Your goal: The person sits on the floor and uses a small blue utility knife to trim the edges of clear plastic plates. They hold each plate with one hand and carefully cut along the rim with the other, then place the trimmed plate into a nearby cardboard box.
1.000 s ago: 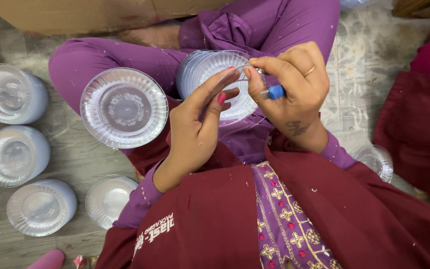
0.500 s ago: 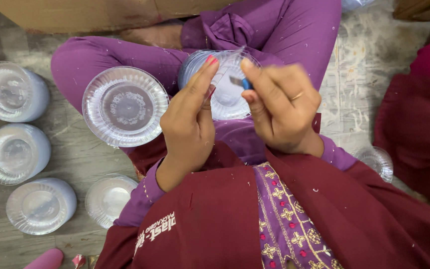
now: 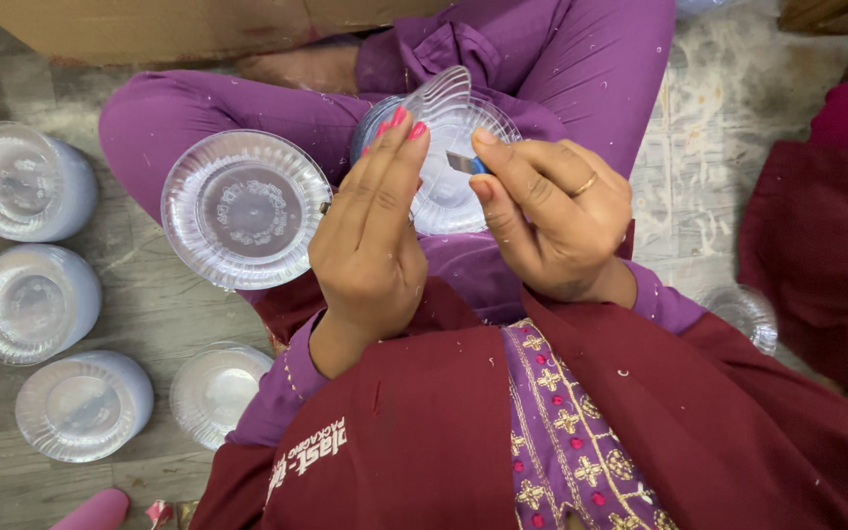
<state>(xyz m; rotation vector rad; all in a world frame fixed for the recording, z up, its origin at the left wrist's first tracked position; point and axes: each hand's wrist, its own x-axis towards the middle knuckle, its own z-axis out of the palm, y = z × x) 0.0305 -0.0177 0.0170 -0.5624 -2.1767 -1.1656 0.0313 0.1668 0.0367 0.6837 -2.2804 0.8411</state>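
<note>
Four stacks of clear plates are lying left of the left hand, which is pinching one clear plate while the right hand is clamping a small blade against it, trimming seemingly unfinished.

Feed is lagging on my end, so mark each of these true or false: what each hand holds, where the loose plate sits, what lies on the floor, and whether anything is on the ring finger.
1. The right hand pinches a small blade with a blue handle. True.
2. The left hand is holding a clear plastic piece up at its fingertips. True.
3. A clear plate rests on the thigh. True.
4. The floor beside the person holds red cups. False: stacks of clear dishes stand there.
5. The right hand wears no ring. False: a gold ring shows.
</note>
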